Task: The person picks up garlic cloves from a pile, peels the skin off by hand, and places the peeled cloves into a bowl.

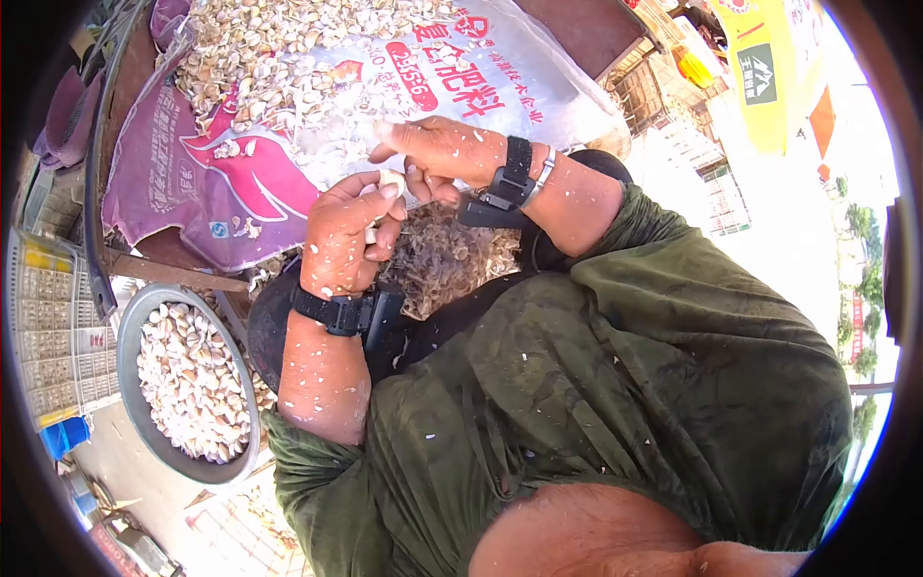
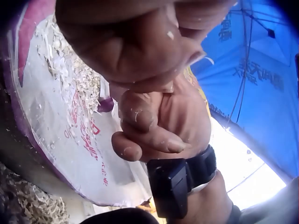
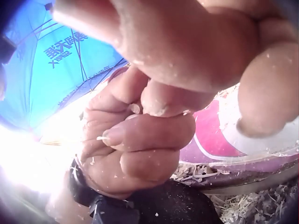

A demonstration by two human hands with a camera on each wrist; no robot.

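Before the person's chest, my left hand (image 1: 346, 236) pinches a pale garlic clove (image 1: 392, 181) between thumb and fingertip. Lower in the same hand, another whitish piece (image 1: 370, 234) shows among the curled fingers. Close above the clove is my right hand (image 1: 433, 152), its thumb apart from its loosely bent fingers. In the left wrist view, the right hand (image 2: 163, 121) has several bent fingers, while the near left hand hides the rest. From the right wrist, the left hand (image 3: 145, 130) appears with curled fingers. Bits of skin stick to both hands and forearms.
Loose garlic cloves (image 1: 279, 58) and flakes lie on a printed sack (image 1: 538, 67) spread over the table. A grey basin (image 1: 132, 385) full of cloves stands at lower left, beside stacked crates (image 1: 62, 337). Dry skins (image 1: 447, 255) are heaped below the hands. A blue canopy (image 2: 252, 70) hangs overhead.
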